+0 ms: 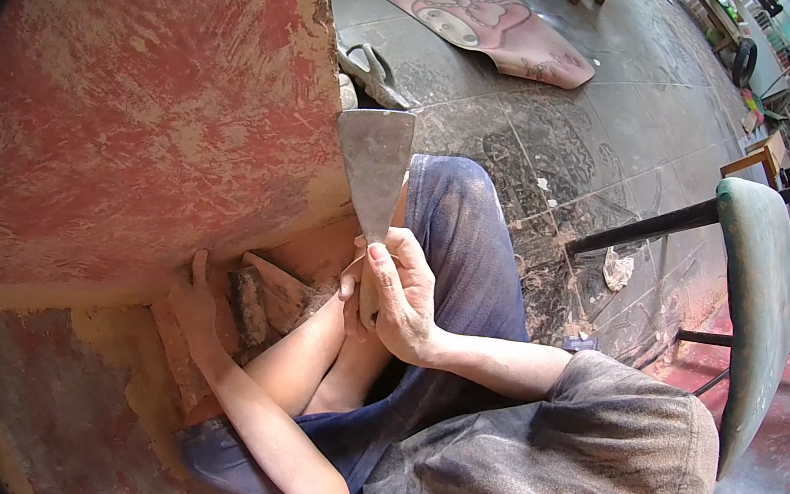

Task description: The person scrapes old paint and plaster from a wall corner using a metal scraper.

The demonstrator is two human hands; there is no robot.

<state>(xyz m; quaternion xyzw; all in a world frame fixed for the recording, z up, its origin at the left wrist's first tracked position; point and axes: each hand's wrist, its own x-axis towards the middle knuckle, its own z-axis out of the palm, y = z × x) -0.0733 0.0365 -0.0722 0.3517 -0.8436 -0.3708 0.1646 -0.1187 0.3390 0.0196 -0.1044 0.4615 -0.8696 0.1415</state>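
Note:
My right hand (399,297) grips a putty knife (376,165) by its handle, with the broad, dull metal blade pointing away from me. The blade's far left corner overlaps the edge of the red wall (159,92) in the view; I cannot tell if they touch. That wall is scuffed, with tan patches showing through the paint. Low in the corner, my left hand (194,302) rests against the base of the wall with one finger stretched out, holding nothing. Beside it, between the wall and my legs, lie broken, dusty slabs (275,291). A second wall (50,380) has a grey patch and peeling edges.
Sandals (375,76) lie just past the wall's end. A pink mat with a cartoon figure (487,21) is on the dusty tiled floor (653,132). To my right stands a metal-framed chair with a green back (751,297), near crumpled paper (617,269).

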